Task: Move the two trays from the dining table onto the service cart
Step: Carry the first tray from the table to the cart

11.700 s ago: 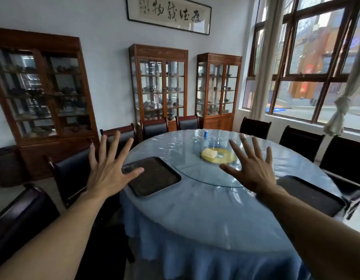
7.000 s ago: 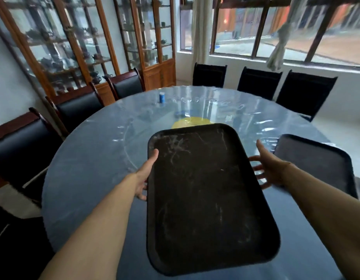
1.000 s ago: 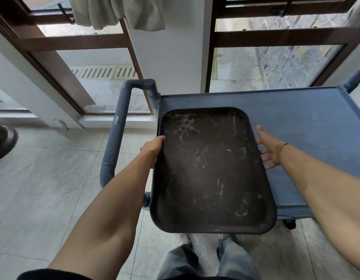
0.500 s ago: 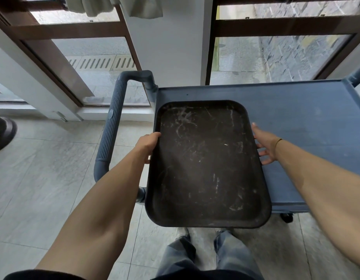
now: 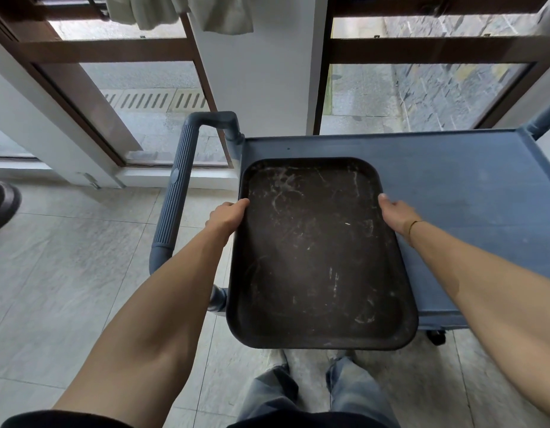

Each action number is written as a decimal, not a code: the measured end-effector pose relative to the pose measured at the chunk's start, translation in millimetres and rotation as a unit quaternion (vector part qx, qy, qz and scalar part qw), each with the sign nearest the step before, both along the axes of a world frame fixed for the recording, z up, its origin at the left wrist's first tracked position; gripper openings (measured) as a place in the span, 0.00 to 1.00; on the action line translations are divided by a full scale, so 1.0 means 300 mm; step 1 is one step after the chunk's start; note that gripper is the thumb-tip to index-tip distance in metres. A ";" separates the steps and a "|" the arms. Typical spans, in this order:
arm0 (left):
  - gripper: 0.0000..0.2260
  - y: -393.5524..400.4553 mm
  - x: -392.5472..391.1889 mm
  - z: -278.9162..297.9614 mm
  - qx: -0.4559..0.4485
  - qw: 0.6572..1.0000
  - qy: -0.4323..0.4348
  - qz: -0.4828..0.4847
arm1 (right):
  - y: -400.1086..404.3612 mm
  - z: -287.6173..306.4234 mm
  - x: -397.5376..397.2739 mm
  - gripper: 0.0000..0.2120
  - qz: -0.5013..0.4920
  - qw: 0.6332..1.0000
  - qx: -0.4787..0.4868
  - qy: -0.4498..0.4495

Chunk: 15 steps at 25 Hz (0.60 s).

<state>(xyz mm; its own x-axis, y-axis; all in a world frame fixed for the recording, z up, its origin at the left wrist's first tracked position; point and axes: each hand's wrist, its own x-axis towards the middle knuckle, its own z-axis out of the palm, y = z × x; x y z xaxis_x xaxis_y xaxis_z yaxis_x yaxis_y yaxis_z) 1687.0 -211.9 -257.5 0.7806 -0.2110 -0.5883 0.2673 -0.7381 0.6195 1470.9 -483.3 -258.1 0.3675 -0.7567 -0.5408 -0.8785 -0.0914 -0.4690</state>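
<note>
We are holding a dark scuffed tray (image 5: 316,251) in the middle of the frame, our left hand (image 5: 225,219) gripping its left rim and our right hand (image 5: 397,215) clasping its right rim. Its far half is lying over the left end of the blue service cart (image 5: 471,193), while its near edge is jutting past the cart's front, above the tiled floor (image 5: 66,273). The cart's ribbed handle (image 5: 176,193) is standing just left of our left hand.
</note>
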 end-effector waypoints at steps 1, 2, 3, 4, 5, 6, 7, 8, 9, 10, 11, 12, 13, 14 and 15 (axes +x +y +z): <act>0.27 0.003 0.007 0.002 0.000 0.999 -0.025 -0.021 | 0.001 0.002 0.002 0.36 0.018 1.000 -0.021 0.005; 0.27 0.005 0.015 0.008 0.000 0.998 -0.055 -0.043 | 0.006 0.008 0.006 0.36 0.033 0.998 -0.043 0.011; 0.28 0.006 0.021 0.015 0.001 0.994 -0.086 -0.066 | 0.013 0.018 0.010 0.36 0.050 0.996 -0.066 0.018; 0.28 0.006 0.025 0.024 0.001 0.990 -0.115 -0.087 | 0.022 0.032 0.014 0.36 0.067 0.993 -0.092 0.026; 0.29 0.004 0.030 0.036 -0.001 0.984 -0.141 -0.107 | 0.033 0.050 0.017 0.35 0.084 0.988 -0.123 0.032; 0.30 0.001 0.035 0.046 -0.003 0.978 -0.165 -0.129 | 0.045 0.072 0.017 0.35 0.098 0.983 -0.154 0.035; 0.30 -0.003 0.040 0.057 -0.004 0.969 -0.192 -0.155 | 0.058 0.095 0.011 0.34 0.108 0.976 -0.184 0.034; 0.31 -0.010 0.044 0.068 -0.003 0.958 -0.219 -0.184 | 0.067 0.118 0.002 0.34 0.119 0.970 -0.211 0.034; 0.32 -0.020 0.047 0.080 -0.004 0.947 -0.242 -0.210 | 0.074 0.140 -0.010 0.34 0.133 0.962 -0.234 0.039; 0.33 -0.034 0.049 0.093 -0.005 0.937 -0.260 -0.232 | 0.078 0.163 -0.023 0.34 0.146 0.956 -0.251 0.046; 0.34 -0.045 0.048 0.104 -0.004 0.928 -0.277 -0.250 | 0.082 0.185 -0.037 0.34 0.154 0.952 -0.260 0.051; 0.34 -0.055 0.041 0.115 0.000 0.917 -0.295 -0.267 | 0.085 0.208 -0.054 0.34 0.155 0.950 -0.265 0.053; 0.34 -0.063 0.032 0.123 0.008 0.907 -0.313 -0.282 | 0.085 0.228 -0.068 0.33 0.154 0.949 -0.270 0.054; 0.35 -0.067 0.022 0.128 0.017 0.899 -0.327 -0.292 | 0.083 0.246 -0.079 0.33 0.156 0.947 -0.274 0.055; 0.35 -0.069 0.013 0.137 0.022 0.892 -0.336 -0.300 | 0.081 0.264 -0.089 0.33 0.160 0.945 -0.280 0.057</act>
